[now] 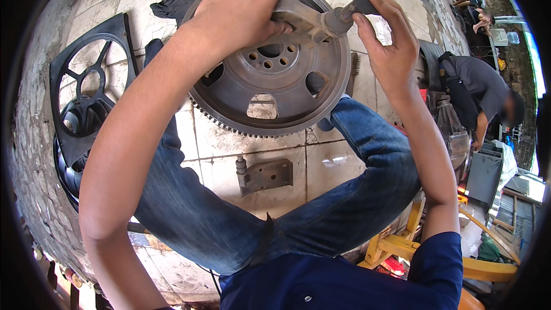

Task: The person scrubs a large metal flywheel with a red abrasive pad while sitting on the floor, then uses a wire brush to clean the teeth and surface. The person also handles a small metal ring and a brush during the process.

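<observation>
My left hand is wrapped round a grimy, heavy metal bracket, raised above a large flywheel. My right hand has its thumb and fingers closed on the dark cap at the bracket's cylindrical end. The flywheel, a grey toothed disc with bolt holes and wider openings, lies between my legs. Both arms and the bracket hide part of its far side. Nearer me, a small metal plate with a short stud at its left lies on the floor.
A black fan shroud is at the left. Dark cloth lies beyond the flywheel. White tiles cover the floor. A person bends over at the right, beside a grey box. A yellow metal frame stands near my right elbow.
</observation>
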`<act>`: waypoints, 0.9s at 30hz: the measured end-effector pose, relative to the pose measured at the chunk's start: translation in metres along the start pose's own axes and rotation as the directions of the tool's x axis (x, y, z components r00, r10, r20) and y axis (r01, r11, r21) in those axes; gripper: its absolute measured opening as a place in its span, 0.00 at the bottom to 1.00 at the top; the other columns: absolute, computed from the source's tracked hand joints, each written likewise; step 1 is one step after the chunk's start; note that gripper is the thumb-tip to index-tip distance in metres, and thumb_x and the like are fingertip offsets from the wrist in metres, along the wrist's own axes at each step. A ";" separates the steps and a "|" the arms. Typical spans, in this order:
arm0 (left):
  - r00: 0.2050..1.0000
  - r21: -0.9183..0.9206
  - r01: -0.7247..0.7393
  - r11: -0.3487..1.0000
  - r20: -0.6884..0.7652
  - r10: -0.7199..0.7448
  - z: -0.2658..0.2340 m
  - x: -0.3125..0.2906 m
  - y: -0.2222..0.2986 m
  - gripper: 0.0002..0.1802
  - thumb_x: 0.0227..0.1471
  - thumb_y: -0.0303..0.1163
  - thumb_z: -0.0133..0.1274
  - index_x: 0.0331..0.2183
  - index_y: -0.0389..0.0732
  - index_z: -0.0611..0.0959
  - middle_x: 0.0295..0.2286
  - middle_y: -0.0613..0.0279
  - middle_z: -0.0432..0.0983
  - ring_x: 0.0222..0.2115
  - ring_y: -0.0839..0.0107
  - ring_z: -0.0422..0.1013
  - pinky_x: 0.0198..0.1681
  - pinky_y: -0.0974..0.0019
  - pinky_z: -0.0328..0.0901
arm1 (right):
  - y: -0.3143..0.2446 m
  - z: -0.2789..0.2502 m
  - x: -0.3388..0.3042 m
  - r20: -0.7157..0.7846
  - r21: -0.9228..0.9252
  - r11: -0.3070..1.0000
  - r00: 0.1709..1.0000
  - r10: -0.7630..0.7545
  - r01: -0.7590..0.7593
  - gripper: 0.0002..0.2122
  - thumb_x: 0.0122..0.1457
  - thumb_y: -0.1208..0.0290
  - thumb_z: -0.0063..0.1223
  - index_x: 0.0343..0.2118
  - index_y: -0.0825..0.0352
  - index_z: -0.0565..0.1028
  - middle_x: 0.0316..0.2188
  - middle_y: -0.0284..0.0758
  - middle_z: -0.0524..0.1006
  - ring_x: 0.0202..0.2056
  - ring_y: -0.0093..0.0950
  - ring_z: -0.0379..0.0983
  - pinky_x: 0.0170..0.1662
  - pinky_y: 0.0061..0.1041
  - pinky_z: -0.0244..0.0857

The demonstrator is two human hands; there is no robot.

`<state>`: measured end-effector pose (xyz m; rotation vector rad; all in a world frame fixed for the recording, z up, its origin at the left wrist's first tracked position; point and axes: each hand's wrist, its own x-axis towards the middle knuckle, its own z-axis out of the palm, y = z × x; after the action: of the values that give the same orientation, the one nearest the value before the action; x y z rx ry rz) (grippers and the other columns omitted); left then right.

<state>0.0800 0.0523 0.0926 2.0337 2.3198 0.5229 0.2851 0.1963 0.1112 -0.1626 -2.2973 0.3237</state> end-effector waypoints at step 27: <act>0.999 -0.001 0.031 1.000 -0.010 -0.031 -0.002 0.001 0.000 0.27 0.45 0.51 0.62 0.40 0.39 0.82 0.29 0.47 0.80 0.34 0.50 0.76 0.39 0.52 0.70 | -0.015 0.011 0.004 -0.015 -0.153 0.988 1.000 -0.008 0.005 0.23 0.50 0.89 0.57 0.51 0.68 0.72 0.52 0.46 0.73 0.55 0.39 0.70 0.56 0.31 0.64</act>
<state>0.0799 0.0530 0.0945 1.9960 2.3525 0.5345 0.2740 0.1805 0.1107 -0.2339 -2.3062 0.1423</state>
